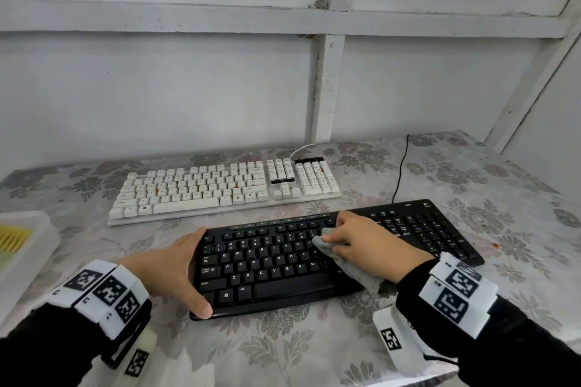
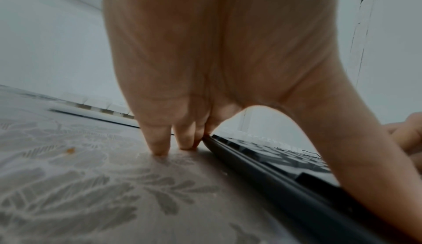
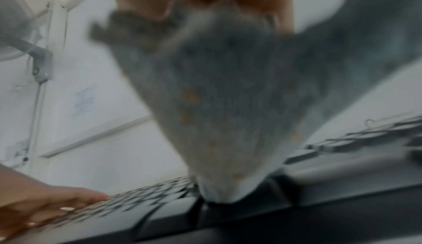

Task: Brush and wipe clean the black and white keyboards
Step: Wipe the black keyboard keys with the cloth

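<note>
The black keyboard [image 1: 283,264] lies near me on the floral tablecloth [image 1: 283,355]; the white keyboard [image 1: 220,188] lies behind it with orange specks between its keys. My right hand [image 1: 361,242] grips a bunched grey cloth [image 1: 327,245] and presses it on the black keys right of centre; in the right wrist view the cloth [image 3: 228,103] shows orange stains and hangs onto the black keyboard [image 3: 160,211]. My left hand [image 1: 179,267] braces the keyboard's left end, thumb at the front corner. Its straight fingers [image 2: 160,139] touch the table beside the keyboard's edge [image 2: 262,159].
A white tray [image 1: 28,254] with something yellow in it sits at the left table edge. A black cable [image 1: 399,166] and a white cable [image 1: 301,148] run to the wall. An orange crumb [image 1: 496,245] lies right of the black keyboard. A wall fan [image 3: 13,31] hangs high.
</note>
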Demonstrator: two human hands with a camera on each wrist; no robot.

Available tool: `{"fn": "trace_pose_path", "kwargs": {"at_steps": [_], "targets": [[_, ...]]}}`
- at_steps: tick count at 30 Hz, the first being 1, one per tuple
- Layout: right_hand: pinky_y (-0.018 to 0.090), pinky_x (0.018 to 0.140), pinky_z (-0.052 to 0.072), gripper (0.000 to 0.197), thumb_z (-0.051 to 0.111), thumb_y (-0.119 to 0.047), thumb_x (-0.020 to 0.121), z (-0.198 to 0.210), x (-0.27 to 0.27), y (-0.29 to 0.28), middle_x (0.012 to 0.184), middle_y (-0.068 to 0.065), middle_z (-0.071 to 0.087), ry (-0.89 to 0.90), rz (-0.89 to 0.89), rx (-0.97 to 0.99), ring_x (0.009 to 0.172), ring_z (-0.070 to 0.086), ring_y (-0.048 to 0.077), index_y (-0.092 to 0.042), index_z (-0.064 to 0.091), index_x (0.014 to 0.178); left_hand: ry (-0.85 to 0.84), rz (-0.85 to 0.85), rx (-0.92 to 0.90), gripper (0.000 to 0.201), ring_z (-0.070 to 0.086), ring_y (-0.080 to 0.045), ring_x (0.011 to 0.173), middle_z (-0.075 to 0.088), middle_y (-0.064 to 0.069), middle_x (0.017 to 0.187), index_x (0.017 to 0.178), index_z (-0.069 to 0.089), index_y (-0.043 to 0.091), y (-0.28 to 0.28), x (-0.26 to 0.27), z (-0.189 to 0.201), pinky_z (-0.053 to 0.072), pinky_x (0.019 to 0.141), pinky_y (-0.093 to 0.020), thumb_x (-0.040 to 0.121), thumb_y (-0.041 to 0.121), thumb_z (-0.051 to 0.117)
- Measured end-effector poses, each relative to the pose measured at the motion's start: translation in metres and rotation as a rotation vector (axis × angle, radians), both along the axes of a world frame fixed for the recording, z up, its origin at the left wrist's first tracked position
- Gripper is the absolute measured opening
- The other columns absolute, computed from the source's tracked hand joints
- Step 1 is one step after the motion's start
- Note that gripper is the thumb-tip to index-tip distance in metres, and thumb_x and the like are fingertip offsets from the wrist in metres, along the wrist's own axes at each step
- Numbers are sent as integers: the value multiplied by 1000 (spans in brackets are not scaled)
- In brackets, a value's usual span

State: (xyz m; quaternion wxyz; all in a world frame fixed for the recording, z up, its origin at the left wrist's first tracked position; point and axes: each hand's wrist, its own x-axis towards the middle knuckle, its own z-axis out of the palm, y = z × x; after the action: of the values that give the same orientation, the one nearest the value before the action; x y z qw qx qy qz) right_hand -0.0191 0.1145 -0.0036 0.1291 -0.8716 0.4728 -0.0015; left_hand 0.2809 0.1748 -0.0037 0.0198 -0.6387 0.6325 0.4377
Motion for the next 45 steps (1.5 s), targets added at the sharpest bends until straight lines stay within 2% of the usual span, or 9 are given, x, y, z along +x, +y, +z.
{"fn": "trace_pose_path", "kwargs": {"at_steps": [4,8,11,15,21,27,32,37,45], "targets": [[12,60,29,17,51,-10,91,7,-23,-3,75,-5,32,89,-43,-49,64,32,2,-2,60,79,19,4,-7,157,16,-1,123,14,20,129,146,-7,28,0,-1,2,17,113,-30,22,62,83],[19,50,24,37,53,-3,82,10,-40,-14,64,-4,26,193,-255,-25,56,28,11,-14,33,52,18,-6,-12,160,16,-2,125,14,19,130,146,-8,29,0,1,1,16,114,-32,19,66,82],[19,56,35,41,51,-6,86,17,-37,-16,65,0,32,148,-273,-19,59,39,19,-20,35,51,17,-14,-20,161,17,-4,127,14,18,131,146,-7,29,-1,0,0,17,115,-33,17,67,82],[3,58,36,42,49,-20,96,24,-1,4,68,-4,43,19,-64,46,55,39,4,-22,43,54,1,-6,-17,160,16,-4,127,13,18,131,146,-9,26,-2,1,-3,17,115,-32,22,63,84],[11,61,32,21,50,-6,90,11,-19,2,67,-1,34,42,-91,-1,57,36,10,7,60,76,24,34,-15,145,15,-7,133,10,18,139,146,-12,26,-4,5,-10,15,115,-31,44,43,90],[19,54,29,38,50,-2,88,22,-52,-23,61,2,32,175,-358,41,56,32,13,-19,36,56,44,10,-29,147,20,-5,128,18,18,135,145,-3,30,-5,5,-10,19,113,-31,32,52,89],[8,62,33,30,50,-22,96,27,-14,-8,68,-11,44,74,-157,100,57,40,0,-21,60,67,35,21,-29,150,17,-8,136,13,15,143,147,-9,28,-7,9,-15,18,117,-36,36,49,90],[15,52,28,32,48,-1,89,9,-15,-7,61,-3,28,47,-192,68,52,32,8,-4,44,58,58,36,-19,152,15,-9,138,11,17,144,146,-11,28,-7,12,-20,17,117,-38,35,49,90],[29,54,18,44,52,2,76,22,-55,-17,58,1,18,120,-323,0,53,19,16,-17,21,51,39,33,-21,155,12,-10,140,5,13,151,146,-13,28,-10,15,-24,16,118,-39,33,52,90]]}}
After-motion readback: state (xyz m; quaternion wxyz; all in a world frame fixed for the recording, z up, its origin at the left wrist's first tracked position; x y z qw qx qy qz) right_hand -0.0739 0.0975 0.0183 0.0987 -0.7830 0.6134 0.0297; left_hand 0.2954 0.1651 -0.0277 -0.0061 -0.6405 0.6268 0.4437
